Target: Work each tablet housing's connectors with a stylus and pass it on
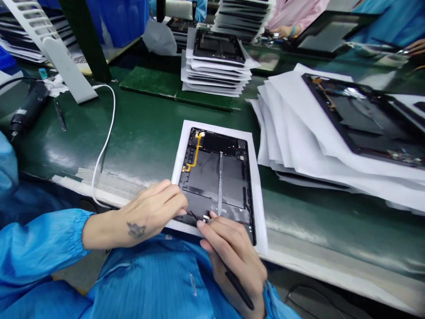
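An opened tablet lies on a white sheet in front of me, its dark inside facing up. A yellow flex cable runs down its left side, and a grey ribbon strip crosses the battery area lengthwise. My left hand is closed at the tablet's lower left corner, fingers curled over the edge; its thumb is mostly hidden. Between the fingers of my right hand are slim black tweezers, angled up-left. Their tip is beside a small connector near the tablet's bottom edge.
Right of me stands a stack of white sheets topped by another opened tablet. A further stack is behind. At left are an electric screwdriver, loose tweezers, a white cable and a stand. Co-workers sit opposite.
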Available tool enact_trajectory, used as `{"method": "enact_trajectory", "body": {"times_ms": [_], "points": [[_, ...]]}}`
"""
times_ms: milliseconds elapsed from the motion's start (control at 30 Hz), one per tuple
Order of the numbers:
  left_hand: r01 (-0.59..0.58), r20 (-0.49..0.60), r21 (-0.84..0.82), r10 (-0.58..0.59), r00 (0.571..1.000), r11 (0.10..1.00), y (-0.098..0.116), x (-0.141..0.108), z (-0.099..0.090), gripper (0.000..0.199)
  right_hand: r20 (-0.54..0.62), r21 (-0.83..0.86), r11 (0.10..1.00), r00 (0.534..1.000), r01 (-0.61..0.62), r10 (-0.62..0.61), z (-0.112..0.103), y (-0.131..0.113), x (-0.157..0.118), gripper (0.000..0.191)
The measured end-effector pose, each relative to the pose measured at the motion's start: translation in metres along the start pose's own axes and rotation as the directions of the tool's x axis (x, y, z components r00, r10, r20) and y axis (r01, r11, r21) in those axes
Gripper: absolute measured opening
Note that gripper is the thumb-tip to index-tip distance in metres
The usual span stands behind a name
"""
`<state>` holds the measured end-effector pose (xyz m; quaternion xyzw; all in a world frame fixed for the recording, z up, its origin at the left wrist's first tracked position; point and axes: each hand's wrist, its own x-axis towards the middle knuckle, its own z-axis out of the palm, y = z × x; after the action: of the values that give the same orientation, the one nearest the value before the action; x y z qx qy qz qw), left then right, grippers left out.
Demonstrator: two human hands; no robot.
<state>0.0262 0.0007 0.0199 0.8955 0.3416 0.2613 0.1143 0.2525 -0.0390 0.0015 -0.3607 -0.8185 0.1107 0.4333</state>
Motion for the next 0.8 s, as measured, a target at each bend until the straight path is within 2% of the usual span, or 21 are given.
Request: {"method": "enact_trajectory", "body": {"times_ms": [67,133,233,333,433,533,667,800], "points": [[-0.066,-0.037,0.022,0.067,0.997,0.998,0.0,0.001,-0.002,0.015,-0.03,0.015,1.0,1.0,0.0,0.0,-0.003,0.001,-0.001,0.024],[-0.068,-0.043,-0.028,0.066,0.997,0.997,0.0,0.0,-0.003,0.015,-0.062,0.064,0.997,0.997,-0.051,0.055,-0.006,0.0,0.001,0.027],[-0.034,-0.065,-0.15,0.025,0.998,0.988,0.001,-0.002,-0.002,0.013,0.006,0.03,0.996,0.996,-0.084,0.084,-0.005,-0.002,0.012,0.041],[-0.018,-0.108,-0.21,-0.004,0.994,0.978,0.002,-0.004,0.0,0.009,0.116,-0.085,0.996,0.993,-0.027,0.036,0.006,-0.002,0.025,0.034],[0.009,-0.129,-0.266,-0.045,0.991,0.964,0.002,-0.006,0.0,0.005,0.106,-0.067,0.998,0.994,-0.015,0.022,0.019,0.0,0.033,0.024],[0.066,-0.151,-0.305,-0.116,0.982,0.95,0.001,-0.008,-0.005,0.005,0.089,-0.008,1.0,0.996,-0.027,0.028,0.027,0.003,0.033,0.027],[0.152,-0.167,-0.331,-0.216,0.962,0.931,0.001,-0.008,-0.01,0.008,0.095,0.026,0.999,0.994,-0.048,0.045,0.028,0.005,0.032,0.026],[0.162,-0.171,-0.352,-0.233,0.957,0.922,0.001,-0.007,-0.008,0.011,0.092,0.06,0.996,0.994,-0.058,0.053,0.027,0.006,0.034,0.025]]}}
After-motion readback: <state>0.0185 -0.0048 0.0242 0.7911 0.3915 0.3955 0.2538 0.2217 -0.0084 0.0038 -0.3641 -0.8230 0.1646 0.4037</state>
